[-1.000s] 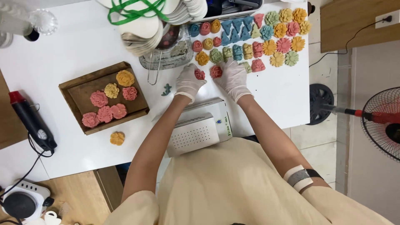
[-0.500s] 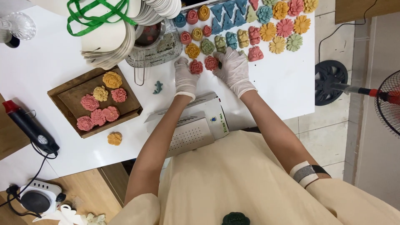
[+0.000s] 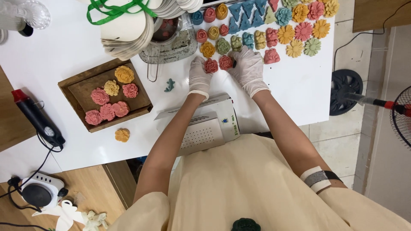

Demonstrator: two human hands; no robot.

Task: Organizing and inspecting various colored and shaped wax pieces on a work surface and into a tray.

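Resting on the white tabletop (image 3: 64, 51), left gloved hand (image 3: 199, 72) pinching a red rose-shaped piece (image 3: 210, 66); right gloved hand (image 3: 247, 66) gripping another red rose-shaped piece (image 3: 225, 63).

Small home craft workshop: you face a white worktable (image 3: 64, 55) with rows of coloured moulded flower pieces (image 3: 295, 30), a brown wooden tray (image 3: 72, 87), a black-and-red heat gun (image 3: 36, 117), a small black hotplate (image 3: 38, 194) and a standing fan (image 3: 402, 113).

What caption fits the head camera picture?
Gloved left hand and right hand touch two red flower pieces on a white table.
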